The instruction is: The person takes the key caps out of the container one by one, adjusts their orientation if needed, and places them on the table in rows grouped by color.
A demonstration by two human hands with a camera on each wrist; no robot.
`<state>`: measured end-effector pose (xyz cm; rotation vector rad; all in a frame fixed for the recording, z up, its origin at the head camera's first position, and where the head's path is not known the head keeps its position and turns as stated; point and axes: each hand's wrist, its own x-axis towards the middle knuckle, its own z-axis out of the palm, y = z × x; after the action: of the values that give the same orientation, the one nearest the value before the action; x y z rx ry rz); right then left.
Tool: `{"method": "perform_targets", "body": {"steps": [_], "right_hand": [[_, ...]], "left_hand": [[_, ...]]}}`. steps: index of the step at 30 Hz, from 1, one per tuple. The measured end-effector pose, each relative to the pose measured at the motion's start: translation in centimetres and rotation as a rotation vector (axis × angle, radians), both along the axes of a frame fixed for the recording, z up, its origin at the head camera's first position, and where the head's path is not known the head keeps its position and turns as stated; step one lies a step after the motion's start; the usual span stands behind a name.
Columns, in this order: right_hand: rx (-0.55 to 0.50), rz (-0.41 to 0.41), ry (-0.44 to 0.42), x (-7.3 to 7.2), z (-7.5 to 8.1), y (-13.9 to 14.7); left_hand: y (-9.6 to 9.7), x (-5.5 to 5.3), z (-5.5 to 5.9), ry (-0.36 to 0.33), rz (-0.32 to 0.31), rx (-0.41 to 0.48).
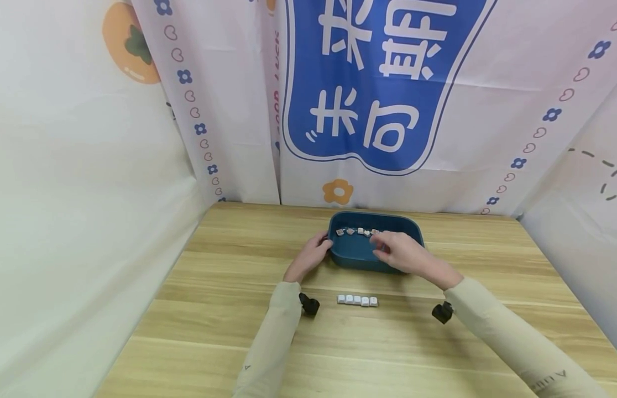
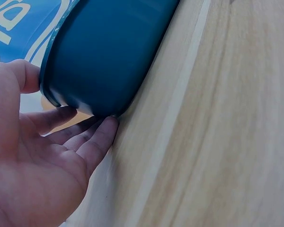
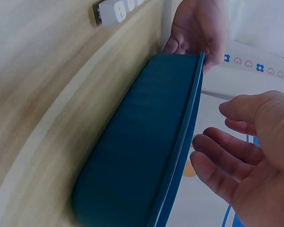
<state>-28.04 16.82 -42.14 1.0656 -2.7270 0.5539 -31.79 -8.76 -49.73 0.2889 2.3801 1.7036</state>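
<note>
A dark blue plastic bin [image 1: 355,251] stands near the back of the table, with several small pale keycaps [image 1: 360,231] lined up along its far side. My left hand [image 1: 312,255] holds the bin's left end; in the left wrist view its thumb is at the rim and the fingers [image 2: 97,142] lie against the outer wall. Over the bin's right half hovers my right hand [image 1: 399,252], fingers loosely bent. In the right wrist view nothing shows between that thumb and those fingers [image 3: 222,156]. Closer to me, a row of white keycaps [image 1: 357,300] sits on the table.
The wood-grain table [image 1: 229,309] runs back to a printed curtain [image 1: 239,138] right behind the bin. White cloth walls [image 1: 89,221] close off both sides. A small black device [image 1: 309,304] is strapped at the left wrist, another black device [image 1: 442,312] at the right.
</note>
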Motion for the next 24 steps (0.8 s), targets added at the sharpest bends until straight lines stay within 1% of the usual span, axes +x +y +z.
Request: {"method": "perform_targets", "body": {"steps": [4, 8, 11, 17, 24], "right_hand": [[-0.005, -0.018, -0.023, -0.7, -0.1, -0.1], [0.017, -0.041, -0.044, -1.4, -0.1, -0.5], [0.015, -0.044, -0.046, -1.7, -0.2, -0.8], [-0.023, -0.044, -0.051, -2.4, -0.4, -1.3], [-0.017, -0.072, -0.074, -3.2, -0.5, -2.0]], "left_hand": [[0.1, 0.1, 0.1, -0.006, 0.004, -0.004], [0.2, 0.1, 0.3, -0.024, 0.018, 0.000], [0.2, 0.2, 0.3, -0.031, 0.025, 0.007], [0.2, 0.1, 0.2, -0.030, 0.020, 0.016], [0.3, 0.0, 0.1, -0.033, 0.031, 0.001]]}}
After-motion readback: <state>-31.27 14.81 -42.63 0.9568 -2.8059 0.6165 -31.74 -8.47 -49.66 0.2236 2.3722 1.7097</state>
